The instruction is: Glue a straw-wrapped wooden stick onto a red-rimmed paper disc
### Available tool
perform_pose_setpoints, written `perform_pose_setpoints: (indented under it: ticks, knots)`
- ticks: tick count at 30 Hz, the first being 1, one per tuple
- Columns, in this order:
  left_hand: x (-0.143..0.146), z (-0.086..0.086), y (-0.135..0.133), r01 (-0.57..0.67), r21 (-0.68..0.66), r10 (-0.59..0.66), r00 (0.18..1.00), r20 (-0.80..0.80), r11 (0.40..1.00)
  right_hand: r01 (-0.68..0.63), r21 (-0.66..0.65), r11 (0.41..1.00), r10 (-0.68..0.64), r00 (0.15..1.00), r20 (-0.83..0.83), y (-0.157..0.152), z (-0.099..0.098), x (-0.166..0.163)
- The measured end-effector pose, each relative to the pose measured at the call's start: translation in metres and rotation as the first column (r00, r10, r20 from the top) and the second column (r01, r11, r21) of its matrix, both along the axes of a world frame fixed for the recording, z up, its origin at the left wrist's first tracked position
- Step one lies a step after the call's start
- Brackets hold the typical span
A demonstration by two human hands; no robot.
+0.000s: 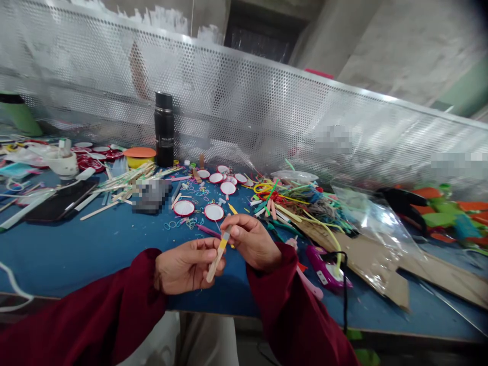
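Note:
Between both hands is a wooden craft stick [215,265], tilted, with a yellow band and a greyish piece near its upper end. My left hand [190,262] is closed on the lower part, thumb along the wood. My right hand [251,241] pinches the upper end with thumb and fingertips, close to the grey piece. The hands are just above the blue table [114,244]. Behind them lie round white discs with red rims [214,212] and a purple pen-like stick [208,231], partly hidden by the fingers.
A black bottle [164,129] stands by the perforated metal screen [247,101]. Left are a dark phone [63,201], loose wooden sticks [114,201] and a white cup [64,165]. Right are tangled colored cords [305,198], a purple device [326,267], cardboard [381,284] and clear plastic [373,223].

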State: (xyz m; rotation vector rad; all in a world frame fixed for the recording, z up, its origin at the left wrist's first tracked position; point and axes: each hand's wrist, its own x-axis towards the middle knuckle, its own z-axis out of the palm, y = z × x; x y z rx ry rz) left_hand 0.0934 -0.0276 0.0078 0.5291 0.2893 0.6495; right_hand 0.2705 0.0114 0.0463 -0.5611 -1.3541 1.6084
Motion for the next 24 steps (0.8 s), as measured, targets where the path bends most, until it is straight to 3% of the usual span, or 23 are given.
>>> perform_pose_setpoints:
  ticks: [3, 5, 7, 8, 10, 11, 13, 18, 24]
  knots:
    - [-0.007, 0.006, 0.008, -0.011, 0.156, 0.04, 0.982, -0.183, 0.988, 0.059, -0.008, 0.998, -0.059, 0.998, -0.003, 0.003, 0.0, 0.005]
    - [-0.021, 0.015, 0.025, -0.017, 0.409, 0.199, 0.892, -0.406, 0.912, 0.133, 0.0, 0.991, -0.133, 0.991, -0.034, 0.006, 0.003, 0.012]
    - [-0.043, 0.024, 0.05, 0.002, 0.71, 0.519, 0.681, -0.517, 0.704, 0.225, 0.027, 0.974, -0.223, 0.973, -0.06, 0.011, 0.008, 0.02]
    - [-0.055, 0.027, 0.064, 0.061, 0.817, 0.685, 0.512, -0.519, 0.573, 0.265, 0.045, 0.963, -0.262, 0.963, -0.063, 0.013, 0.011, 0.023]
    - [-0.077, 0.028, 0.092, 0.264, 0.881, 0.886, 0.15, -0.439, 0.392, 0.309, 0.073, 0.948, -0.306, 0.951, -0.055, 0.016, 0.016, 0.027]
    - [-0.085, 0.025, 0.105, 0.354, 0.869, 0.927, 0.017, -0.376, 0.346, 0.318, 0.082, 0.945, -0.314, 0.948, -0.052, 0.018, 0.018, 0.028]
    - [-0.095, 0.016, 0.124, 0.461, 0.822, 0.942, -0.132, -0.308, 0.333, 0.317, 0.09, 0.944, -0.313, 0.948, -0.052, 0.021, 0.021, 0.026]
    - [-0.091, -0.007, 0.14, 0.542, 0.744, 0.92, -0.223, -0.322, 0.391, 0.241, 0.055, 0.969, -0.236, 0.968, -0.085, 0.027, 0.021, 0.013]
    - [-0.086, -0.011, 0.14, 0.58, 0.682, 0.893, -0.339, -0.295, 0.446, 0.232, 0.029, 0.972, -0.23, 0.972, -0.058, 0.038, 0.014, 0.006]
